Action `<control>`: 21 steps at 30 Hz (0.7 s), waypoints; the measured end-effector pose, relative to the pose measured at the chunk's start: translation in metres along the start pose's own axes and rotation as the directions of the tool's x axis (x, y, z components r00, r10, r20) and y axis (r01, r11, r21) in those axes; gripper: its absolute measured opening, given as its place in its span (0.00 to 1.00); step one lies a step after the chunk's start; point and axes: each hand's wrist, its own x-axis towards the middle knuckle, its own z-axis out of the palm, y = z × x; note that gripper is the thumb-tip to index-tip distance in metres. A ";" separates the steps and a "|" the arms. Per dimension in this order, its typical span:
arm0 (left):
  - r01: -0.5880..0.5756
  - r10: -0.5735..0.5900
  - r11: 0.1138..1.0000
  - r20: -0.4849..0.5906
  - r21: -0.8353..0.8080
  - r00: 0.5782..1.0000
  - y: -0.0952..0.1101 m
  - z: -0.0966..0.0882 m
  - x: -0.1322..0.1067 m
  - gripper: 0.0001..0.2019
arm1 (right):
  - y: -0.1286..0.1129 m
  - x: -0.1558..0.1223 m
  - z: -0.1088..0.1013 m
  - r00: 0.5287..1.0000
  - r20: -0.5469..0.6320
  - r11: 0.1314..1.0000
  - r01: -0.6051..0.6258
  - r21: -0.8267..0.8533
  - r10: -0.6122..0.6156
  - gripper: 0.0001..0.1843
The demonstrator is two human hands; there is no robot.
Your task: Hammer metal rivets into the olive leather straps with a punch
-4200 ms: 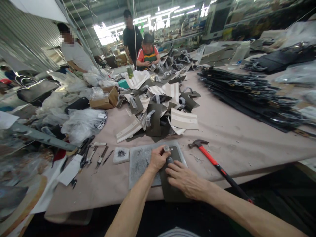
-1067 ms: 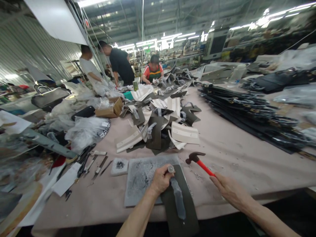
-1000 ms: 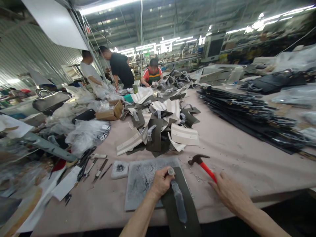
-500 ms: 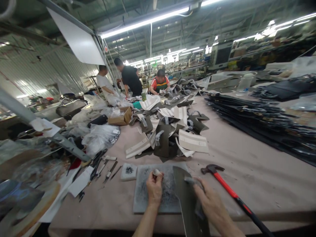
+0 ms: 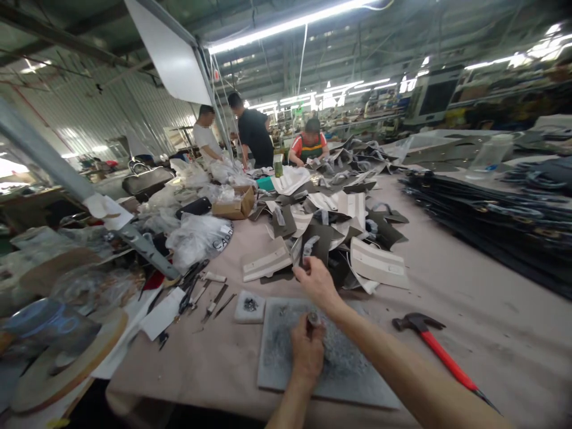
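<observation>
My left hand (image 5: 307, 351) is closed around a short round-headed metal punch (image 5: 313, 320), held upright over the grey slab (image 5: 279, 357). Its lower end is hidden by the fingers. My right hand (image 5: 318, 285) reaches across the slab to the near edge of a pile of dark grey leather-like pieces (image 5: 319, 235) with pale backings. Its fingers are apart and hold nothing that I can see; whether they touch a piece I cannot tell. Right of the slab lies a claw hammer (image 5: 440, 348) with a red and black handle.
A small white block with dark metal bits (image 5: 250, 305) sits left of the slab. Hand tools (image 5: 212, 304) and plastic bags (image 5: 194, 238) lie further left, by a slanted metal post (image 5: 129, 238). Stacked black pieces (image 5: 473, 220) fill the right side. Several people work beyond the pile.
The dark piece that my right hand held beside the slab is out of that hand, which has moved forward to the pile. My left hand still holds the punch. The view has shifted left.
</observation>
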 end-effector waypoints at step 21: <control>0.062 -0.077 0.991 -0.122 -0.121 0.990 0.002 -0.002 -0.002 0.08 | 0.013 0.049 -0.054 0.999 -0.031 0.998 -0.034 0.060 0.035 0.25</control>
